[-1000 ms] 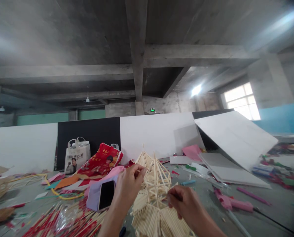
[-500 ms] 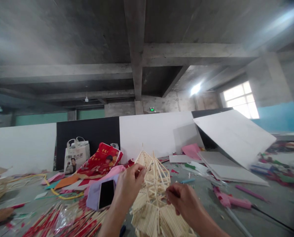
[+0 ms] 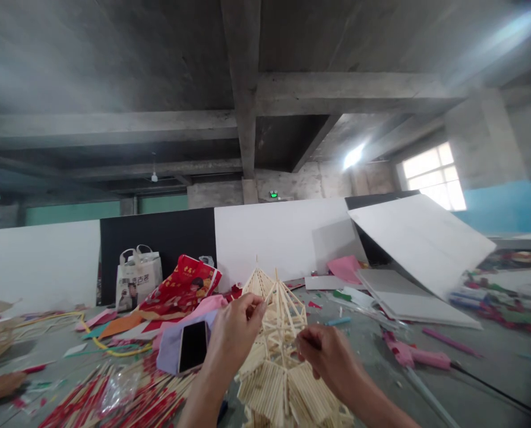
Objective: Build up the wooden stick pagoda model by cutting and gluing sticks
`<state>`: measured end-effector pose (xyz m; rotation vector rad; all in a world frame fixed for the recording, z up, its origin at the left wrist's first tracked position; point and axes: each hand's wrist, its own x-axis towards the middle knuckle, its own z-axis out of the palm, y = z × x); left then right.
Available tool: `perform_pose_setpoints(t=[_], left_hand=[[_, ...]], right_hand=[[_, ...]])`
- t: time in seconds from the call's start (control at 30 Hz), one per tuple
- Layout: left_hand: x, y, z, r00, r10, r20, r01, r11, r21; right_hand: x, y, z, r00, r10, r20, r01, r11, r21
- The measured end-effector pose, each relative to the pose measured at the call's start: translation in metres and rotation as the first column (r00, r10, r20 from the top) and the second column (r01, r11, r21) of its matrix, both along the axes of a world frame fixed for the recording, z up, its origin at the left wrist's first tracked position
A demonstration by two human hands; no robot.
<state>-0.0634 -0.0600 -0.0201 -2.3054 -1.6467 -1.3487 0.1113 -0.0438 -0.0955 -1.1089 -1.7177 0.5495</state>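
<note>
A tiered model tower made of pale wooden sticks [image 3: 269,386] stands in front of me, with pointed tops and slatted roof sections. My left hand [image 3: 239,327] is at its upper left, the fingers curled together in a pinch close to the sticks. On the model's right side, my right hand [image 3: 330,359] has thumb and forefinger pressed together beside the middle tier. Whatever sits between the fingers of either hand is too small or hidden to make out. Parts of the tower lie behind both hands.
Red and plain sticks [image 3: 127,395] lie at the front left, near a phone [image 3: 193,346] on purple cloth. A pink glue gun [image 3: 419,356] with a black cable rests on the right. White boards [image 3: 417,297], a red bag [image 3: 180,291] and a tote bag [image 3: 138,279] stand behind.
My right hand has risen slightly along the model's right side. My left hand keeps nearly the same place and pinch. The view has shifted a little.
</note>
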Motion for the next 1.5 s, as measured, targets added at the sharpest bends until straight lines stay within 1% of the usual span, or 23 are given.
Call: perform_pose_setpoints(t=[0.33,0.63,0.8,1.07,1.2,1.5], left_hand=[[0.002,-0.001,0.000,1.000,0.002,-0.024,-0.002,1.000,0.007],[0.002,-0.001,-0.001,0.999,0.012,-0.040,-0.011,1.000,0.019],[0.003,-0.001,0.000,0.999,0.012,-0.051,-0.011,1.000,0.018],[0.003,0.000,-0.002,0.998,-0.005,-0.056,0.006,1.000,0.018],[0.003,0.000,-0.002,0.998,-0.005,-0.063,0.006,1.000,0.020],[0.007,0.000,-0.003,0.997,-0.014,-0.082,0.015,1.000,0.006]], right_hand=[[-0.001,-0.002,0.001,1.000,-0.013,-0.016,0.013,1.000,-0.004],[0.001,-0.007,0.005,1.000,-0.009,-0.011,0.009,1.000,-0.013],[-0.001,-0.004,0.005,1.000,-0.024,0.002,0.024,1.000,-0.006],[-0.002,-0.001,0.002,1.000,-0.026,0.002,0.026,1.000,-0.002],[0.000,0.001,0.000,1.000,-0.020,0.022,0.020,0.999,0.026],[-0.001,0.005,-0.001,1.000,-0.021,0.010,0.020,1.000,0.016]])
